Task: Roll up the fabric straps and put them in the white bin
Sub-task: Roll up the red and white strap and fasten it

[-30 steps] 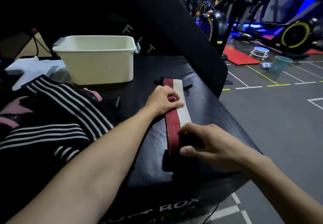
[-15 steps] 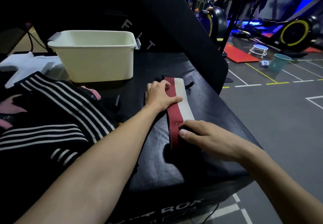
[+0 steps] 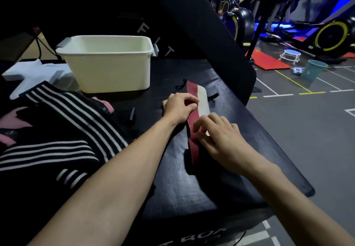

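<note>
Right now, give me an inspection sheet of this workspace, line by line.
Surface: black padded box top, textured, lettering on its front edge.
Job's things: red and white strap lies flat and not rolled; white bin stands behind it, with no strap visible inside.
Clutter: black straps with white stripes piled at left, pink fabric among them; white foam piece beside the bin.
Hands: left hand holds the strap's red edge; right hand rests on the strap nearer the camera.
Cables: black cord behind the bin.
Surroundings: gym floor, exercise bikes, red mat, teal bucket.

Red-and-white strap [image 3: 199, 100]; black-and-white striped straps [image 3: 63, 130].
</note>
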Motion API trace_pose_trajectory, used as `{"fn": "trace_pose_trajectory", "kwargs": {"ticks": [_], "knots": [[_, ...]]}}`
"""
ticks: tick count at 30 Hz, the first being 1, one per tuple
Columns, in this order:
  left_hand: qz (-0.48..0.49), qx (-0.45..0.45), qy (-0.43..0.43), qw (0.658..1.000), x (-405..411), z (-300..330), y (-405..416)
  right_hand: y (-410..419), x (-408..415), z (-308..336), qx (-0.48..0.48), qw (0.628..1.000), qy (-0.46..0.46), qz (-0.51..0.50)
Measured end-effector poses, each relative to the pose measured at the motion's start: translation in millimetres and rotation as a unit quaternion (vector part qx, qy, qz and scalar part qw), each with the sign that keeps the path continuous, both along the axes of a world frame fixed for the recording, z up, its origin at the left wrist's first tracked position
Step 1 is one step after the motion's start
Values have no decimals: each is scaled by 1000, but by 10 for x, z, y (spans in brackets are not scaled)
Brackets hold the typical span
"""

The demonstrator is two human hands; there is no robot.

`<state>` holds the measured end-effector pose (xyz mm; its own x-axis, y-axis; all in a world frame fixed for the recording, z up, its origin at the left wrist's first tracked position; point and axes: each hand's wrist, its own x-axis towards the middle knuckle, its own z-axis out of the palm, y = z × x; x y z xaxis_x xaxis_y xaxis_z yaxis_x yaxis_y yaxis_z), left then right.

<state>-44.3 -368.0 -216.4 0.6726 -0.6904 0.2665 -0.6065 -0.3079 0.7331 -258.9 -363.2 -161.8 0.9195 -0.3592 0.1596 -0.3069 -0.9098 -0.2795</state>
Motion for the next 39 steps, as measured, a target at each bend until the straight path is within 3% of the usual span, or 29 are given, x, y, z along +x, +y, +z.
{"fn": "trace_pose_trajectory", "kwargs": {"ticks": [6,14,23,28,39], "knots": [[-12,-21,14,1000,110,14,-51,86,-119,-15,-45,998,-46,12],[-5,-46,34,998,186,-28,-137,-33,-317,-84,-1,999,12,33],[-62,-25,10,998,156,10,-13,-19,-318,27,-63,995,56,57],[-116,-7,17,993,110,61,65,60,-384,141,-28,996,77,35],[-120,-18,24,992,130,24,23,-252,22,160,90,990,104,31]]}}
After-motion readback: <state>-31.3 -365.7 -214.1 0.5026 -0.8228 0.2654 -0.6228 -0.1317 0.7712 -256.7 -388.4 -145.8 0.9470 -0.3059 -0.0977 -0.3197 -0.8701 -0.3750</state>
